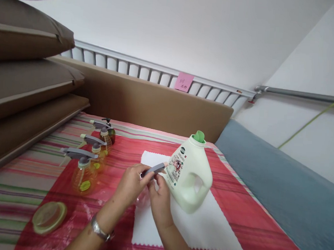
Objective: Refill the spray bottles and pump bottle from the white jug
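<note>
A grey spray trigger head [155, 169] with a pale nozzle is between my hands, above a clear, pinkish bottle [141, 199] that is mostly hidden. My left hand [132, 183] is closed on the trigger head from the left. My right hand [161, 200] has its fingers wrapped just below the head, around what looks like the bottle's neck. Close by on the right stands a pale green jug [193, 184] with a flower label and a green piece [199, 136] in its mouth. A white cloth [205, 230] lies beneath the jug.
Three see-through spray bottles with grey triggers stand in a row at left, the nearest being yellowish [83, 178]. Behind them is a dark pump bottle [112, 134]. A round yellow-green lid [48, 217] lies front left. Brown cushions [24, 80] are stacked at left; a brown board [145, 104] stands behind.
</note>
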Available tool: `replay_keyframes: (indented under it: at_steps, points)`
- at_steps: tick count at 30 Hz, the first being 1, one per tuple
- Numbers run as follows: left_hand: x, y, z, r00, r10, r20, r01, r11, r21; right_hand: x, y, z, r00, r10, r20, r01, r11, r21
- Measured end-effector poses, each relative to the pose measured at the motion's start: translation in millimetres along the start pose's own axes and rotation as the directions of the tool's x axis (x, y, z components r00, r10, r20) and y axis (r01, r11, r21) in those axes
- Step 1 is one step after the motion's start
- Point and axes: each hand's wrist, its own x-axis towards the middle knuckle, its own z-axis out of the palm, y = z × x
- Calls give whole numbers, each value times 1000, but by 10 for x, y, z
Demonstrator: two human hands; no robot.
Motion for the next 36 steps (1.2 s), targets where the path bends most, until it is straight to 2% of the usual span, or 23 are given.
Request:
replay_keyframes:
  at_steps: [2,4,6,8,10,11,13,16,20,22,24,25,27,29,30,32,33,36]
  points:
    - [-4,-5,-9,1000,4,-2,-4,999,-42,-24,-44,-114,999,0,48,1,999,-32]
    - [-8,-4,-18,1000,0,3,0,997,-79,-32,-126,-294,999,-16,44,21,992,-123]
    - [-12,2,-25,1000,-1,22,4,995,-101,5,-239,-491,992,-124,-4,119,957,-265]
    - [-17,8,-33,999,13,41,-9,996,-94,98,-366,-640,948,-317,35,303,858,-414]
    - [-22,9,-45,998,36,55,-32,997,-65,227,-484,-713,884,-425,193,460,719,-522]
    - [-25,9,-52,997,44,60,-41,998,-53,291,-537,-726,862,-419,286,505,659,-557]
    - [-30,10,-69,996,58,74,-55,997,-47,397,-630,-726,830,-331,449,555,570,-606]
    - [-35,14,-87,991,68,119,-59,995,-75,462,-748,-728,774,-193,603,614,460,-641]
    - [-29,-21,-83,984,38,173,-10,987,-160,385,-861,-777,744,-117,658,648,367,-667]
    - [-17,-70,-81,983,23,184,11,983,-184,299,-900,-825,718,-91,690,671,354,-652]
    - [0,-136,-89,987,-2,158,29,984,-174,198,-938,-911,712,-64,699,665,382,-642]
    - [9,-172,-96,991,-15,132,37,987,-159,146,-960,-975,728,-51,684,636,424,-645]
    - [30,-243,-112,996,-34,88,45,990,-131,50,-1006,-1156,803,-3,596,491,570,-659]
    - [50,-307,-116,997,-45,69,53,992,-118,-23,-1046,-1405,865,153,478,207,759,-618]
    - [58,-336,-109,996,-51,69,59,992,-115,-48,-1058,-1550,865,260,429,34,823,-567]
    - [66,-392,-70,995,-59,74,67,992,-109,-77,-1060,-1867,822,436,366,-263,861,-436]
    - [64,-423,-38,995,-61,83,70,992,-106,-80,-1047,-2032,808,483,337,-356,856,-375]
    - [29,-545,99,988,-68,140,83,991,-104,-50,-957,-2515,809,557,187,-518,826,-221]
